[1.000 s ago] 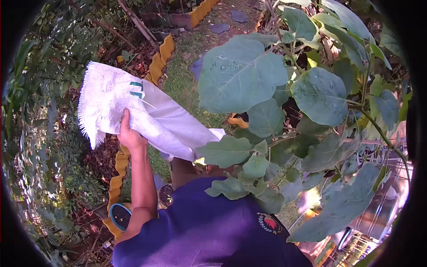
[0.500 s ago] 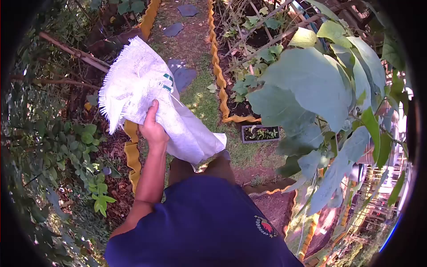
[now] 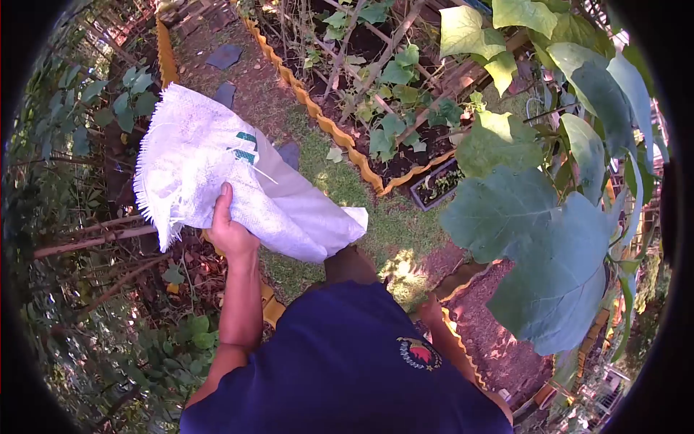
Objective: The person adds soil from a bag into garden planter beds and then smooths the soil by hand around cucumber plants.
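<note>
A white woven sack (image 3: 210, 166) with a frayed edge and green print hangs in front of my body. My left hand (image 3: 233, 228) grips it near the frayed end, thumb on top, the other fingers hidden under the cloth. The sack's far corner droops towards my legs. On the right of my body, my right hand (image 3: 429, 309) shows only in part beside the navy shirt; its fingers cannot be made out.
Wavy yellow edging (image 3: 329, 129) borders the grass path (image 3: 318, 159), where grey stepping stones (image 3: 224, 56) lie. Large leaves (image 3: 535, 224) hang at the right. A small planter box (image 3: 436, 185) sits by the edging. Dense foliage and sticks (image 3: 94, 242) stand at the left.
The view has turned and moved along the path. The sack and my left hand are slightly further left in view. My right arm now shows at my side, and the large leaves have shifted.
</note>
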Demonstrator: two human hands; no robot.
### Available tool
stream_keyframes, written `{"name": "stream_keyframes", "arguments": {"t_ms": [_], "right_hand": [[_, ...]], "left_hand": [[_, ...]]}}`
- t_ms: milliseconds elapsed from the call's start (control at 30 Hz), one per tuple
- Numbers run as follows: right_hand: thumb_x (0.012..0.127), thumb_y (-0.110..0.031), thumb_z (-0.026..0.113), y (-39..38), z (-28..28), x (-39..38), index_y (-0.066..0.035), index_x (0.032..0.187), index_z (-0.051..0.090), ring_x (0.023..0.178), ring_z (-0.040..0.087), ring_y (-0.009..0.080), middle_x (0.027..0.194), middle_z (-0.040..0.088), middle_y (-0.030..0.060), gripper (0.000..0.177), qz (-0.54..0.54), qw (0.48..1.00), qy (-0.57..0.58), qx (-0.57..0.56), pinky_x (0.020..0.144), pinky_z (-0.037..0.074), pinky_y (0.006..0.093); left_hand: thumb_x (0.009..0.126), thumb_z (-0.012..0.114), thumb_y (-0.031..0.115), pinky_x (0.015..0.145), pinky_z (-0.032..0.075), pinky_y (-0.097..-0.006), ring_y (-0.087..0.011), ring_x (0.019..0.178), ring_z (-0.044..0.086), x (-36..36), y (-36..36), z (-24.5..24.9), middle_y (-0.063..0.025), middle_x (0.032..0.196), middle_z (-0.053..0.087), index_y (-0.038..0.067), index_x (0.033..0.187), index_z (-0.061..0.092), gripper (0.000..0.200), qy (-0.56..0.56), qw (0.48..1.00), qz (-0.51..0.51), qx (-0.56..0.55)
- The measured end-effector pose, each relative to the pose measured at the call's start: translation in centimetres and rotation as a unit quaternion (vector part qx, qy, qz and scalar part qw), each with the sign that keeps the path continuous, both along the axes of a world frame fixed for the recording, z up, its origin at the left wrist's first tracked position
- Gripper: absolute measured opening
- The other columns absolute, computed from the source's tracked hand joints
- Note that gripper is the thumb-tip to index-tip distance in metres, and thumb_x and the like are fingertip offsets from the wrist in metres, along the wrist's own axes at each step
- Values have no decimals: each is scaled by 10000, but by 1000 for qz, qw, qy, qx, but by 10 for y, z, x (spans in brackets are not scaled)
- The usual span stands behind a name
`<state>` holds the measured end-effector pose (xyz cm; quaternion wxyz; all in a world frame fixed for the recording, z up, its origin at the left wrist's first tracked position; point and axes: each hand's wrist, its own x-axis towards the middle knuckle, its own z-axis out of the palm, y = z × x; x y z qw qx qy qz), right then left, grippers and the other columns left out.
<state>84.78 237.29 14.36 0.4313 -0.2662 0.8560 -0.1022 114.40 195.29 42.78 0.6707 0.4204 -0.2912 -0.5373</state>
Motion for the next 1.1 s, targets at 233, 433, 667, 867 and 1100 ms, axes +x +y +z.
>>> {"name": "stream_keyframes", "arguments": {"t_ms": [233, 433, 667, 867, 1100], "right_hand": [[550, -440, 921, -296, 15, 78, -118, 1592, 91, 1507, 152, 390, 1623, 180, 198, 1370, 409, 901, 53, -136, 1208, 180, 563], [586, -295, 930, -341, -54, 126, -77, 1383, 371, 1157, 610, 395, 1210, 655, 200, 998, 198, 955, -98, -197, 1015, 458, 500], [621, -289, 899, -337, -16, 162, -29, 1334, 452, 1153, 594, 422, 1207, 632, 246, 880, 54, 976, -30, -208, 996, 481, 451], [721, -292, 812, -349, 28, 201, -17, 1221, 612, 1098, 644, 373, 1190, 663, 220, 604, -88, 982, -19, -165, 957, 508, 433], [782, -256, 770, -386, 67, 292, -55, 1161, 648, 960, 672, 412, 1027, 703, 198, 446, -180, 975, 83, -102, 834, 540, 467]], "left_hand": [[977, 577, 138, 977, 487, -382, -236, 1104, 625, 33, -7, -8, -137, 1200, 641, -79, 1235, 587, 337, -51, 994, -95, -7], [987, 587, 172, 941, 506, -374, -221, 1060, 641, 39, -34, -19, -123, 1151, 659, -55, 1206, 613, 316, -75, 989, -112, -56], [1005, 577, 222, 974, 476, -368, -224, 1121, 609, 93, -225, -65, -128, 1241, 628, -64, 1299, 556, 411, -114, 977, -170, 65], [959, 643, 261, 1098, 355, -368, -249, 1315, 477, 40, -375, -242, -122, 1447, 504, -11, 1475, 404, 631, -276, 890, -348, 105], [940, 650, 396, 1021, 422, -375, -253, 1162, 577, -35, -413, -333, -153, 1290, 613, -71, 1382, 475, 666, -422, 700, -539, 204]]}}
